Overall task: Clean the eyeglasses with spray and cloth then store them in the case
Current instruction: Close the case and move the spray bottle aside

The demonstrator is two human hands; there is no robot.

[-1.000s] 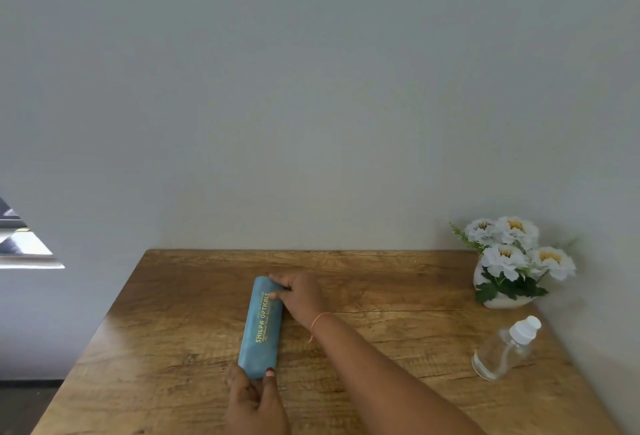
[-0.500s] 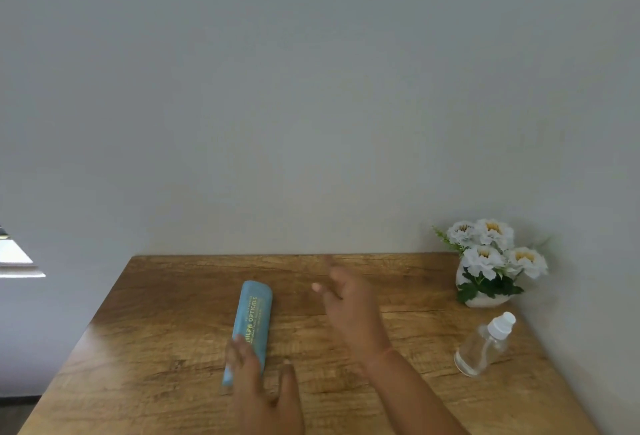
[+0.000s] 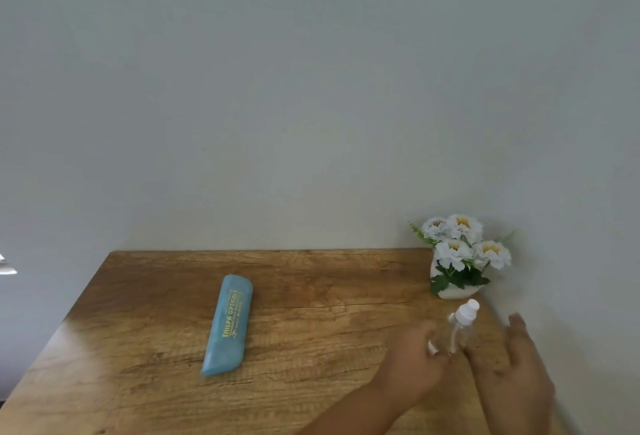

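Item one, wooden table (image 3: 311, 400). Item two, blue soft case (image 3: 227, 325), lying closed at my 10 o'clock, long axis running roughly 12 to 6. I judge it light and pliable, best taken across its middle. No eyeglasses or cloth are visible, so I presume they are inside. Item three, potted white flowers (image 3: 457, 258), far corner at 2 o'clock, to be left alone. Item four, right hand (image 3: 509, 365), fingers spread and unclenched just right of the bottle. Item five, left hand (image 3: 414, 348), blurred at the bottle's left side; whether it grasps, I cannot tell. Item six, clear spray bottle (image 3: 457, 330), at 3 o'clock between both hands, white cap towards the flowers: light, smooth plastic, likely slippery, so I would grasp round the body, not the cap.
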